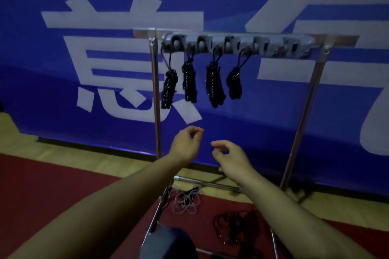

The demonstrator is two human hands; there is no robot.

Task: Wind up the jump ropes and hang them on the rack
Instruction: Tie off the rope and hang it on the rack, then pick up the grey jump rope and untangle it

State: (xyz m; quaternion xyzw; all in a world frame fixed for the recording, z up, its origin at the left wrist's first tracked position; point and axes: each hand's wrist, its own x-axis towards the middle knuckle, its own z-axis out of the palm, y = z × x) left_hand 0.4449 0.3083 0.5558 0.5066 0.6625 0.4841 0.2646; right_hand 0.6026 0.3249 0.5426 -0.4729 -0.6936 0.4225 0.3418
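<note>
A metal rack [237, 37] stands against the blue wall, its top bar lined with hooks. Several wound black jump ropes [214, 84] hang from the hooks on the left part of the bar; the hooks on the right carry nothing. Below the rack, loose ropes lie on the floor: a thin pale one [187, 200] and a dark tangle [235, 227]. My left hand [187, 143] and my right hand [229, 155] are raised side by side under the hanging ropes, fingers loosely curled, holding nothing.
A blue banner [84, 27] with large white characters covers the wall behind the rack. The floor is red mat [52, 185] with a wooden strip along the wall. The rack's base bars [206, 183] run along the floor. A dark rounded object [170, 242] sits at the bottom.
</note>
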